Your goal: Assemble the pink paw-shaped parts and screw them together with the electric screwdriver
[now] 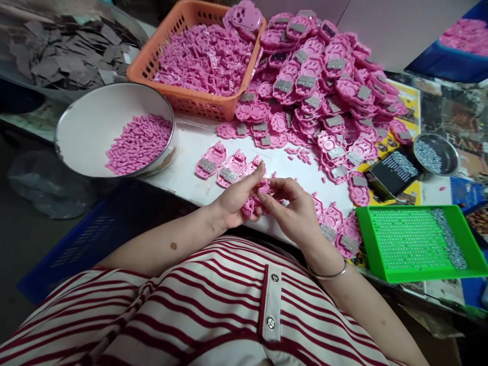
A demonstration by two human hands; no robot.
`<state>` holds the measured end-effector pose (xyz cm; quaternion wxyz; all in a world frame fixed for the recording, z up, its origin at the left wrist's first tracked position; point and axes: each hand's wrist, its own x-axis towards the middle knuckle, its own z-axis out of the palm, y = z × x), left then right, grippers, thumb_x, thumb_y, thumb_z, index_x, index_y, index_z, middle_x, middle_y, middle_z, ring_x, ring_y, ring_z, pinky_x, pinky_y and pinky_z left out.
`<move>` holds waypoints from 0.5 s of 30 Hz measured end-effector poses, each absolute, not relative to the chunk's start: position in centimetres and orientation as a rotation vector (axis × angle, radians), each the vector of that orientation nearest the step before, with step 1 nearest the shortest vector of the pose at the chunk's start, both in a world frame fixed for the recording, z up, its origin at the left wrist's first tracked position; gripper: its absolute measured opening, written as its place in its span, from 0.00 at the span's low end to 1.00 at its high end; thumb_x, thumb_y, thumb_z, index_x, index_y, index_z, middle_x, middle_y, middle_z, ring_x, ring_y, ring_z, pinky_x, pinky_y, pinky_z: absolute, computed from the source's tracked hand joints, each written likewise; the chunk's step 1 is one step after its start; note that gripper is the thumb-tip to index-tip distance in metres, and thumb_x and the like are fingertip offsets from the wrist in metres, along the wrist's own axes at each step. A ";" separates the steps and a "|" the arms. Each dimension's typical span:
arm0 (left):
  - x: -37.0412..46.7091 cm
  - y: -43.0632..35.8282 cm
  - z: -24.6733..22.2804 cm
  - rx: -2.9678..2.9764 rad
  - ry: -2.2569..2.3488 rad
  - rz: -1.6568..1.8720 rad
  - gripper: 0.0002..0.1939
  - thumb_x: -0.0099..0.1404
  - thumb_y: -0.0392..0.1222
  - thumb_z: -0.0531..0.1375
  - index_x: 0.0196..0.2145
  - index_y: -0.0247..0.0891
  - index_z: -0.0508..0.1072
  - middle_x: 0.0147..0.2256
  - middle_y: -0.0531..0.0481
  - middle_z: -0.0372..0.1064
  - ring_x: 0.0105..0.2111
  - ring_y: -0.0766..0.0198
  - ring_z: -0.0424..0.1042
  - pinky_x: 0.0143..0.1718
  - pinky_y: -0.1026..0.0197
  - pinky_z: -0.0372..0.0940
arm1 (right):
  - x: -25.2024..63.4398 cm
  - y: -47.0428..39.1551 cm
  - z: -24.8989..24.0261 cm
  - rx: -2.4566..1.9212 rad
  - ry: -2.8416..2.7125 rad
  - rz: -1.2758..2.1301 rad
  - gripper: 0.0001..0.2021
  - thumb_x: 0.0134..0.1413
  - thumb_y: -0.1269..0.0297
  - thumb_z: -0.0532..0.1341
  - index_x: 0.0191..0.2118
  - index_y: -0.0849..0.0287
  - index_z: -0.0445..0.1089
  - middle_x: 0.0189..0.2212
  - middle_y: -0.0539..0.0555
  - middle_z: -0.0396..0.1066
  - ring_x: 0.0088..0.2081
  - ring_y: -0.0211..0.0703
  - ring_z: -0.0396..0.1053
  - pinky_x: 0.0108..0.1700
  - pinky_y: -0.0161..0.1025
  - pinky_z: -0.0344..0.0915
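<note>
My left hand (237,199) holds several small pink plastic pieces (249,206) in its curled palm, thumb raised. The fingertips of my right hand (292,206) pinch at the pink pieces from the other side, so the hands meet just above the table's front edge. What exactly lies between the right fingertips is too small to tell. Pink housings with grey metal plates (231,170) stand in a row beyond my left hand, and more housings (331,218) lie to the right of my right hand.
Behind are an orange basket (190,101) of pink parts and a large heap of pink housings (305,81). A white bowl (84,122) of pink pieces sits left. At right are a green tray (404,274) with screws, a black block (381,185) and a metal bowl (452,157).
</note>
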<state>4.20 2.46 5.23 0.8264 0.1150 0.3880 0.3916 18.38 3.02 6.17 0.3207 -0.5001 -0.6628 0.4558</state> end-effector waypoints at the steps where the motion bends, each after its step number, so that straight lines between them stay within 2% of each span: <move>1: 4.3 2.5 5.2 0.247 0.831 0.859 0.25 0.69 0.61 0.55 0.26 0.36 0.67 0.16 0.56 0.59 0.11 0.73 0.60 0.09 0.73 0.48 | 18.5 3.1 6.1 -1.340 -1.699 1.210 0.15 0.50 0.55 0.67 0.41 0.58 0.71 0.34 0.52 0.72 0.32 0.36 0.68 0.36 0.40 0.66; 4: 4.5 2.6 5.2 0.278 0.844 0.935 0.16 0.71 0.50 0.57 0.31 0.35 0.70 0.18 0.57 0.62 0.11 0.74 0.61 0.09 0.74 0.50 | 18.7 3.3 6.0 -1.407 -1.612 1.202 0.16 0.48 0.53 0.68 0.37 0.58 0.68 0.34 0.51 0.73 0.29 0.34 0.66 0.33 0.38 0.64; 8: 4.8 2.6 5.1 0.275 0.889 0.974 0.16 0.71 0.50 0.57 0.33 0.35 0.70 0.17 0.57 0.62 0.11 0.74 0.61 0.09 0.74 0.51 | 18.8 3.5 5.9 -1.448 -1.598 1.209 0.17 0.47 0.54 0.68 0.37 0.57 0.64 0.34 0.50 0.72 0.29 0.34 0.67 0.32 0.38 0.65; 11: 5.1 2.6 4.9 0.274 0.978 1.002 0.18 0.72 0.51 0.56 0.30 0.35 0.68 0.16 0.57 0.62 0.10 0.72 0.60 0.08 0.73 0.51 | 18.7 3.1 5.7 -1.454 -1.681 1.192 0.15 0.52 0.56 0.65 0.41 0.57 0.64 0.32 0.50 0.72 0.31 0.36 0.70 0.34 0.38 0.66; 15: 5.2 2.3 4.7 0.328 0.972 1.028 0.18 0.71 0.50 0.56 0.27 0.36 0.67 0.16 0.56 0.63 0.11 0.71 0.62 0.09 0.71 0.53 | 18.7 2.4 5.9 -1.356 -2.002 0.738 0.10 0.60 0.59 0.58 0.44 0.58 0.69 0.35 0.55 0.71 0.35 0.40 0.69 0.38 0.42 0.66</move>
